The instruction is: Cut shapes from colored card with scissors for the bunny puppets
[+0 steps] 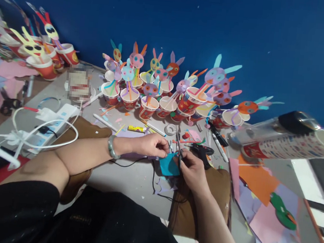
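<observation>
My left hand point(155, 145), with a bangle on its wrist, is closed in a pinch at the top left edge of a piece of blue paper point(168, 166). Just to the right, my right hand point(193, 167) grips a pair of scissors point(178, 140) by the dark handles, blades pointing away from me. The scissors meet the paper's upper right edge; whether the blades are apart is too small to tell. Beyond my right hand lies a black glue gun point(204, 151). A yellow glue stick point(136, 128) and a white tape roll point(170, 129) are past my left hand.
Several red paper cups point(148, 108) with paper rabbit heads stand along the blue wall. At left are a power strip point(55, 123) and tangled white cords. A long stack of cups point(287, 145) lies at right, near coloured paper sheets point(256, 179) and green-handled scissors point(283, 213).
</observation>
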The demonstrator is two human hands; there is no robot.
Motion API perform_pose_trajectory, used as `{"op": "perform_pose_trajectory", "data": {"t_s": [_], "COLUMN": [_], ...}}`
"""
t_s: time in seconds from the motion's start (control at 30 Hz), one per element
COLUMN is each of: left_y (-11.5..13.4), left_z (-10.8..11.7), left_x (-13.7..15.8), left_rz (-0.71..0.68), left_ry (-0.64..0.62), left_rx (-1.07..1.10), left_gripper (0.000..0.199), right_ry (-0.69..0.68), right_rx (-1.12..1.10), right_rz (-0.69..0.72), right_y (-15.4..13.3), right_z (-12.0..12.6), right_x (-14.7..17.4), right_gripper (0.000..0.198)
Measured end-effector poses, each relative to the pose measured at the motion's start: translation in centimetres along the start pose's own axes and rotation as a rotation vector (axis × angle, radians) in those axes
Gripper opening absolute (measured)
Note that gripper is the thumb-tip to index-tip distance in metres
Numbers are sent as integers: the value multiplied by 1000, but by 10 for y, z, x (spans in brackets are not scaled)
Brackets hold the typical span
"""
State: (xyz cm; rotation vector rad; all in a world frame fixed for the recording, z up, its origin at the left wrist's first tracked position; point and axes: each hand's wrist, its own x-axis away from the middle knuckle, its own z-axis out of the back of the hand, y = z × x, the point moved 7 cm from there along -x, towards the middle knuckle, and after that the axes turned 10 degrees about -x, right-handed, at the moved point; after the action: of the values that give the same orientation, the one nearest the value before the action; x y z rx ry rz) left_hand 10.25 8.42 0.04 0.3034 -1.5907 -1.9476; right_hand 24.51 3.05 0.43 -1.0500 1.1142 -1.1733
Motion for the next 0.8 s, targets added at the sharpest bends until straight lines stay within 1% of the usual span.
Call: {"op": "perform_pose_trajectory", "data": {"t_s": [0.13,0.23,0.33,0.4,0.43,0.5,0.57,0.63,0.7,0.8], "left_y": [-3,-4,-2,1,2,5,7,8,8,8], "left_z": [-9,-13,-9,-1,4,14,22,27,30,33], "left_x": [1,3,3,2,2,2,3,3,3,3], "left_rz": [17,33,56,60,56,35,0,-31,-54,-78], "left_ry": [-109,-136,-73,17,67,166,248,306,354,421], "left_rx": [9,45,162,260,298,350,387,432,491,610], "left_gripper": [10,8,8,11,12,15,18,21,24,25], "right_ry": [29,92,267,395,442,466,429,343,205,-3], "right_rx": [-9,-2,-4,-33,-51,-72,-125,-226,-295,-259], "right_rz": [-15,-22,5,62,101,174,222,232,187,73], "right_y": [-1,0,1,1,0,-3,-5,-5,-4,-3], "right_z": [0,5,19,31,35,38,35,28,16,-2], "right_x": [0,2,7,12,14,17,19,20,21,23], "right_gripper": [16,17,10,15,18,24,31,38,43,46]}}
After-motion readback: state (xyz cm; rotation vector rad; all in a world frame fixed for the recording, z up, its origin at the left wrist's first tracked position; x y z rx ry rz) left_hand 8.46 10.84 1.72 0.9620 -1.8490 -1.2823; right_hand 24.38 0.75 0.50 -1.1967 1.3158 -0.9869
